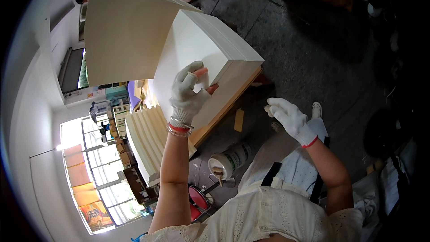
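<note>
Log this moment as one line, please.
White-gloved left hand: open, before rectangular stack of white sheets, contact unclear | White-gloved right hand: apart from stack, nothing visibly held

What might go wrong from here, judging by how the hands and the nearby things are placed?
The left hand is at the white stack with two bare fingertips showing beyond the glove, so a sharp edge could nick them. Also, a brush lies on top of the bucket near the person's legs; a careless step might knock it off.
</note>
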The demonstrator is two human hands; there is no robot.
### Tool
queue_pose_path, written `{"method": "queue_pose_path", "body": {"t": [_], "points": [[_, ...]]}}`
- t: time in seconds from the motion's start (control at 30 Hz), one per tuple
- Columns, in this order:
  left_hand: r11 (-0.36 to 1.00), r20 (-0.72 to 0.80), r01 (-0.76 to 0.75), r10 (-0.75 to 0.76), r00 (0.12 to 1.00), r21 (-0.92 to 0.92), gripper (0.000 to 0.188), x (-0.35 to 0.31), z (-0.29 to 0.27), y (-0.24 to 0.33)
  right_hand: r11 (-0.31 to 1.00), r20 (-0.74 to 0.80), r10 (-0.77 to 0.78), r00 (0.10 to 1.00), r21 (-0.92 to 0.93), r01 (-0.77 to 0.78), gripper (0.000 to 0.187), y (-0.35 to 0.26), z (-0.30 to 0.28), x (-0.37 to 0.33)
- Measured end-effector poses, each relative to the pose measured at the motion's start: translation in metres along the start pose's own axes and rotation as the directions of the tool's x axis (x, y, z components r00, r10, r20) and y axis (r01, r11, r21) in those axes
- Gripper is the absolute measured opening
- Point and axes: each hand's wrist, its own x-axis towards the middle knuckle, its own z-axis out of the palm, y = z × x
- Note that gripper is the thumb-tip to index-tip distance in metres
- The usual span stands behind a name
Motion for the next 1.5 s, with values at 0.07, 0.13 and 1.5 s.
{"method": "queue_pose_path", "body": {"t": [0.07,0.13,1.5], "points": [[0.999,0.014,0.035,-0.035,0.999,0.011,0.053,0.0,-0.001,-0.001,1.0,0.0,0.0,1.0,-0.005,0.0,0.041,0.001,-0.002,-0.001],[0.999,0.027,0.043,-0.044,0.999,0.01,0.053,0.0,-0.002,-0.004,1.0,-0.003,-0.002,1.0,-0.006,0.002,0.04,0.004,-0.004,0.0],[0.807,-0.833,-0.216,-0.512,0.209,-0.55,0.057,-0.171,-0.179,-0.049,-0.165,0.761,-0.373,0.53,-0.617,0.769,0.059,-0.045,0.261,0.076]]}}
